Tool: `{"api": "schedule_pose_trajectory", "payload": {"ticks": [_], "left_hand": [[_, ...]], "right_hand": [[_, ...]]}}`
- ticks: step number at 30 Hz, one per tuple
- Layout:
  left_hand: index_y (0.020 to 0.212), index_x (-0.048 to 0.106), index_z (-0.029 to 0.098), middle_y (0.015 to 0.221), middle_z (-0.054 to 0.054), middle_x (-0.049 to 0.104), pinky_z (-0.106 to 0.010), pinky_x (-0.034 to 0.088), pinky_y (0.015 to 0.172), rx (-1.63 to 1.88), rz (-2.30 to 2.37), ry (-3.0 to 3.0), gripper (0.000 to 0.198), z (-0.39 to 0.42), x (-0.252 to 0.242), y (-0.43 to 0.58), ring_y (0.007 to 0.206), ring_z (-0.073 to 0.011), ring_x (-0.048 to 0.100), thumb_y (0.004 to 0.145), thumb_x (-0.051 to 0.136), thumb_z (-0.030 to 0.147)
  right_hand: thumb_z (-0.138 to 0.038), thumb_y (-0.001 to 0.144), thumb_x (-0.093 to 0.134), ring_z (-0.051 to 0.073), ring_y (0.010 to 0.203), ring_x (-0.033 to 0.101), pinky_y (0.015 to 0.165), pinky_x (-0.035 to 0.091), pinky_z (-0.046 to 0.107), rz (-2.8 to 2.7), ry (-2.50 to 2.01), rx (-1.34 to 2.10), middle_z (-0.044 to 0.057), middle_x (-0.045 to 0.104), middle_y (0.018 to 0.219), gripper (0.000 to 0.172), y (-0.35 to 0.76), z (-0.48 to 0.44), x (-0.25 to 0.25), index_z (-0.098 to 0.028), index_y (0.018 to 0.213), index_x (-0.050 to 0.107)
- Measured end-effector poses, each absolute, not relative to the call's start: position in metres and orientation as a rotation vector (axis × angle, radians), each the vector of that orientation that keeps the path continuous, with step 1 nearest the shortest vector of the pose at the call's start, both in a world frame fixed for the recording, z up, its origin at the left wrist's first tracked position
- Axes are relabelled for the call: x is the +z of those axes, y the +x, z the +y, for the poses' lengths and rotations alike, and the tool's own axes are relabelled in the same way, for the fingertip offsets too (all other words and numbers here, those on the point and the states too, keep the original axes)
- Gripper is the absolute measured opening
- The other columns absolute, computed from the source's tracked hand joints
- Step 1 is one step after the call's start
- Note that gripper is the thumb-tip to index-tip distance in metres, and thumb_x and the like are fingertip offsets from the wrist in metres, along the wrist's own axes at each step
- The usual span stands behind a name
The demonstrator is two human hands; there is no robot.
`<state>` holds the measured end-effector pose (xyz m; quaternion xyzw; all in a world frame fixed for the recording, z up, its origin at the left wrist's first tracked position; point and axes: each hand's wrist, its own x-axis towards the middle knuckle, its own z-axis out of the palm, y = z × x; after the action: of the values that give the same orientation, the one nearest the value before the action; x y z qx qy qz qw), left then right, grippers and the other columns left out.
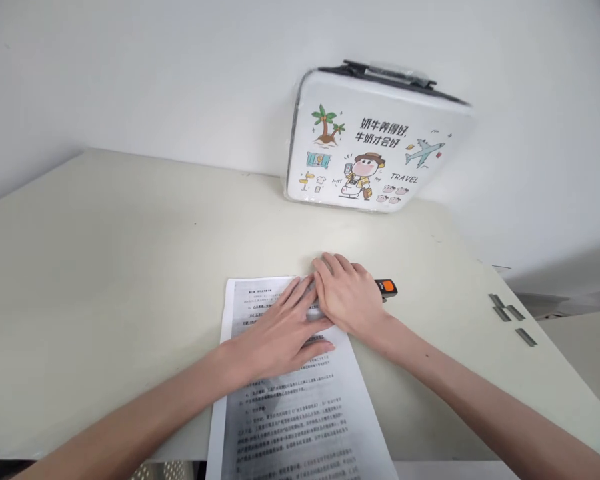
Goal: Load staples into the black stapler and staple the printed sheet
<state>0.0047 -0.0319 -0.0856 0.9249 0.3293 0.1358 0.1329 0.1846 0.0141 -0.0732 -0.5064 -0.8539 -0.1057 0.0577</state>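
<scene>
Printed paper (pixel 300 407) lies on the table, its lower end running past the front edge. My left hand (pixel 285 327) rests flat on its upper part with fingers stretched out. At the sheet's top right corner, my right hand (pixel 347 290) is closed over a black stapler with an orange patch (pixel 387 287). Only the stapler's right end shows; the rest is hidden under my palm and fingers. The fingertips of my left hand reach up to my right hand. I cannot see whether the paper is between the stapler's jaws.
A white cartoon-printed case (pixel 375 147) with a black handle, in clear plastic wrap, stands at the back of the table (pixel 105 267) near the wall. Several staple strips (pixel 510 312) lie by the table's right edge. Part of a perforated chair (pixel 165 470) shows below the front edge.
</scene>
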Motion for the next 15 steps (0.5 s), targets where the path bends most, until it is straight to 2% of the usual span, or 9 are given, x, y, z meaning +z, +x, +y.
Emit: {"api": "schedule_pose_trajectory", "payload": {"ticks": [3, 6, 9, 11, 15], "left_hand": [[0.143, 0.064, 0.03, 0.173, -0.006, 0.029, -0.056, 0.017, 0.132, 0.413, 0.956, 2.693, 0.046, -0.03, -0.085, 0.003, 0.162, -0.0332, 0.012, 0.108, 0.047, 0.053], [0.152, 0.055, 0.035, 0.176, -0.003, 0.019, -0.057, 0.019, 0.131, 0.434, 0.937, 2.685, 0.049, -0.028, -0.085, 0.001, 0.162, -0.0346, 0.013, 0.108, 0.047, 0.053], [0.157, 0.047, 0.041, 0.177, 0.001, 0.011, -0.057, 0.019, 0.13, 0.416, 0.928, 2.664, 0.05, -0.025, -0.085, -0.002, 0.162, -0.0351, 0.012, 0.108, 0.047, 0.051], [0.157, 0.048, 0.041, 0.177, 0.001, 0.011, -0.056, 0.02, 0.13, 0.382, 0.917, 2.654, 0.05, -0.024, -0.083, -0.004, 0.162, -0.0355, 0.011, 0.108, 0.047, 0.05], [0.152, 0.056, 0.039, 0.176, 0.002, 0.016, -0.055, 0.024, 0.129, 0.347, 0.917, 2.644, 0.046, -0.023, -0.079, -0.009, 0.162, -0.0359, 0.012, 0.108, 0.047, 0.051]], "right_hand": [[-0.031, 0.11, 0.036, 0.026, 0.101, 0.07, 0.08, 0.048, 0.037, -2.483, -1.446, -0.258, 0.013, 0.074, 0.12, 0.033, 0.19, 0.015, -0.072, -0.02, 0.116, 0.067], [-0.037, 0.111, 0.036, 0.021, 0.09, 0.072, 0.076, 0.048, 0.033, -2.29, -1.396, -0.145, 0.008, 0.077, 0.111, 0.035, 0.209, 0.009, -0.072, -0.021, 0.112, 0.068], [-0.049, 0.108, 0.044, 0.022, 0.084, 0.07, 0.073, 0.048, 0.033, -2.273, -1.314, -0.081, 0.007, 0.077, 0.097, 0.037, 0.239, -0.004, -0.078, -0.02, 0.104, 0.068], [-0.055, 0.105, 0.051, 0.023, 0.083, 0.069, 0.075, 0.049, 0.034, -2.302, -1.278, -0.087, 0.008, 0.075, 0.093, 0.038, 0.261, -0.016, -0.083, -0.02, 0.102, 0.066], [-0.054, 0.105, 0.053, 0.021, 0.078, 0.068, 0.069, 0.05, 0.032, -2.194, -1.482, 0.027, 0.006, 0.074, 0.095, 0.033, 0.3, -0.043, -0.09, -0.023, 0.104, 0.063]]}}
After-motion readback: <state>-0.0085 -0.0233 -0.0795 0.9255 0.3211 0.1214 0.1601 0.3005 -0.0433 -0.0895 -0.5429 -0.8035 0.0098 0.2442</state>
